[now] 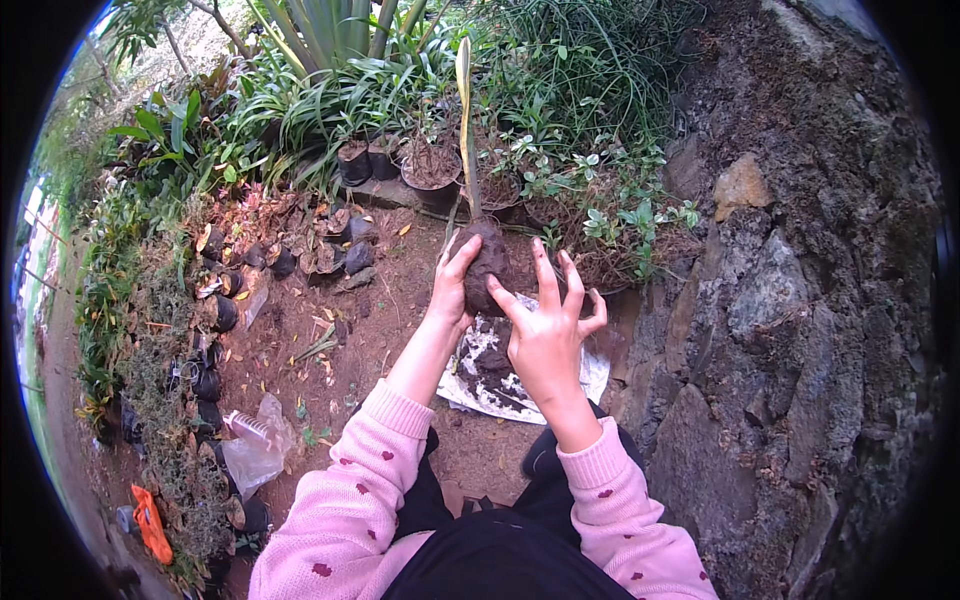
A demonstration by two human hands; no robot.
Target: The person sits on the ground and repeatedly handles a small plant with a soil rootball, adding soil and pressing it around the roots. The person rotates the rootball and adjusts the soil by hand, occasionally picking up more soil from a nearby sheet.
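Observation:
My left hand [453, 281] grips a dark clump of soil [487, 259] from its left side, the thumb lying on its front. Out of the clump's top rises one tall, narrow leaf [468, 127], green with yellow edges. My right hand [551, 315] has its fingers spread, and one fingertip touches the clump's lower right side. Below the hands, a white sheet [596, 375] lies on the ground with loose dark soil [491, 360] on it, partly hidden by my right hand and forearm.
A rough stone wall [772, 300] stands close on the right. Potted plants [431, 169] and leafy shrubs line the far side. Small black plant bags [360, 255] sit at the left, with a clear plastic bag [259, 450] and an orange item [152, 525] nearer me.

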